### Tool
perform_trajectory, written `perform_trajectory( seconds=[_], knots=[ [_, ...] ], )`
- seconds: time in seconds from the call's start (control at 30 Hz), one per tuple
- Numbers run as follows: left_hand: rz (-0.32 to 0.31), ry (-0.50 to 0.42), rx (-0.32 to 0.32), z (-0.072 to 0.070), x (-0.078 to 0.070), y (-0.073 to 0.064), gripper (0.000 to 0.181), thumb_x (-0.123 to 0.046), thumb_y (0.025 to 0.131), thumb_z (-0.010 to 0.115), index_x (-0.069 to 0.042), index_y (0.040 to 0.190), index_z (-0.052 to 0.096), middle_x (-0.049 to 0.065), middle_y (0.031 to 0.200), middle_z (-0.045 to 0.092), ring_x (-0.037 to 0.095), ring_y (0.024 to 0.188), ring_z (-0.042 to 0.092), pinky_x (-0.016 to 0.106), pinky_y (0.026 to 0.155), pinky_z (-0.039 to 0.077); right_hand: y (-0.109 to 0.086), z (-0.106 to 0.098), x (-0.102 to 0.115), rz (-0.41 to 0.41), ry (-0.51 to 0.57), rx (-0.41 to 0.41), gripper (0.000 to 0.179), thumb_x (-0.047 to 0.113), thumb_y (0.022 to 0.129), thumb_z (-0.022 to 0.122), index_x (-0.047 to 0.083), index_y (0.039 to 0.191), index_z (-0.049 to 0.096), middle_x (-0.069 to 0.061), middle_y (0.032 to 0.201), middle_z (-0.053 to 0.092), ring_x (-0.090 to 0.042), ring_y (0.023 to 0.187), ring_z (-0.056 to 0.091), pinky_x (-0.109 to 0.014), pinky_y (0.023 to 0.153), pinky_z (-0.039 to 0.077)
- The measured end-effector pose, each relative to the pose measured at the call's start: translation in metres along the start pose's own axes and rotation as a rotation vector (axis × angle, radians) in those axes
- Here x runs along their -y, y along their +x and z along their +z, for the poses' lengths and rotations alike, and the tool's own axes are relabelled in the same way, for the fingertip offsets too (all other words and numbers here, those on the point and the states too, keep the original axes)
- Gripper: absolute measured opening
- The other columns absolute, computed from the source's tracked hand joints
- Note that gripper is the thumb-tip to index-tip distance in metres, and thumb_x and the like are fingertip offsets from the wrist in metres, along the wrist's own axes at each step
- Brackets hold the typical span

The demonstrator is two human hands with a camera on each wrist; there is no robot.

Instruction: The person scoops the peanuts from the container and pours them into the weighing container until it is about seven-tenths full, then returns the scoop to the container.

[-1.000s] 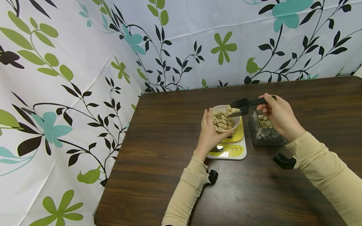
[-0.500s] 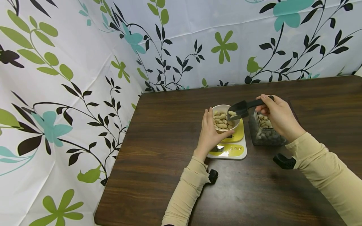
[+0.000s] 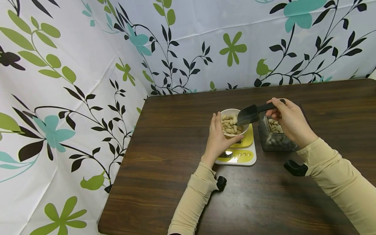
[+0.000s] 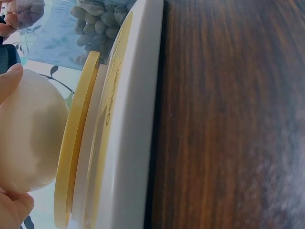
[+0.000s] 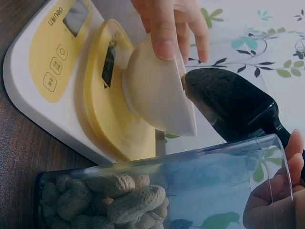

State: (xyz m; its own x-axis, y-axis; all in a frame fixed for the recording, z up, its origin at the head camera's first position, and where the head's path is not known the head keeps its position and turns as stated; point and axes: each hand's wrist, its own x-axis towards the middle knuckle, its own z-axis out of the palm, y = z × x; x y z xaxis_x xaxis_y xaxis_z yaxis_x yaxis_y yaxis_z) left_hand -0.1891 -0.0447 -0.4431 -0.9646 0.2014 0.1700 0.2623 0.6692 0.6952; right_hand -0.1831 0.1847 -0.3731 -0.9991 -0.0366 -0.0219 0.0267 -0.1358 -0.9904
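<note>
A white bowl [image 5: 155, 90] with peanuts [image 3: 229, 126] inside stands on a yellow-and-white kitchen scale [image 3: 250, 159]. My left hand [image 3: 216, 140] holds the bowl from the near left, thumb on one side and fingers on the other. The fingers of my right hand [image 3: 289, 121] grip the handle of a black scoop [image 3: 247, 115]. Its blade tips down at the bowl's right rim, and no peanuts show in it in the head view. Below my right hand stands a clear container [image 3: 279, 147] partly filled with peanuts in shells.
The dark wooden table [image 3: 152, 156] stretches out on both sides of the scale. A white curtain [image 3: 188, 29] with leaf and flower prints hangs behind it and along the left. Close to the scale's right side, the container's wall rises high.
Peanuts have slid from the scoop into the bowl, and the scoop's blade has tipped further down. The left hand and the bowl have stayed in place.
</note>
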Motion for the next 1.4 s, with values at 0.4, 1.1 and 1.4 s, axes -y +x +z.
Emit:
perform_trajectory(
  seconds=[0.4, 1.1, 1.4],
  knots=[
    [0.033, 0.012, -0.023, -0.003, -0.002, 0.001, 0.115, -0.052, 0.071, 0.076, -0.022, 0.152, 0.000, 0.012, 0.158, 0.004, 0.033, 0.145, 0.011, 0.054, 0.107, 0.033, -0.003, 0.000, 0.002, -0.021, 0.072, -0.009, 0.035, 0.038, 0.094, 0.050, 0.008, 0.111, 0.049, 0.006, 0.072, 0.060, -0.007, 0.069, 0.043, -0.019, 0.065, 0.038],
    [0.107, -0.021, 0.024, -0.009, -0.049, 0.014, 0.107, -0.052, 0.076, 0.071, -0.025, 0.151, -0.001, 0.005, 0.159, 0.000, 0.028, 0.146, 0.008, 0.051, 0.111, 0.029, -0.010, -0.033, 0.026, -0.184, 0.401, -0.081, 0.033, 0.034, 0.093, 0.052, 0.004, 0.107, 0.056, -0.004, 0.073, 0.060, -0.013, 0.068, 0.048, -0.022, 0.064, 0.037],
    [0.173, 0.001, 0.117, 0.007, -0.082, 0.016, 0.101, -0.058, 0.080, 0.063, -0.032, 0.149, -0.007, -0.001, 0.158, -0.005, 0.021, 0.147, 0.006, 0.045, 0.110, 0.033, -0.018, -0.067, 0.025, -0.181, 0.620, -0.165, 0.044, 0.038, 0.093, 0.049, -0.003, 0.102, 0.060, -0.012, 0.068, 0.063, -0.018, 0.063, 0.050, -0.024, 0.061, 0.038]
  ],
)
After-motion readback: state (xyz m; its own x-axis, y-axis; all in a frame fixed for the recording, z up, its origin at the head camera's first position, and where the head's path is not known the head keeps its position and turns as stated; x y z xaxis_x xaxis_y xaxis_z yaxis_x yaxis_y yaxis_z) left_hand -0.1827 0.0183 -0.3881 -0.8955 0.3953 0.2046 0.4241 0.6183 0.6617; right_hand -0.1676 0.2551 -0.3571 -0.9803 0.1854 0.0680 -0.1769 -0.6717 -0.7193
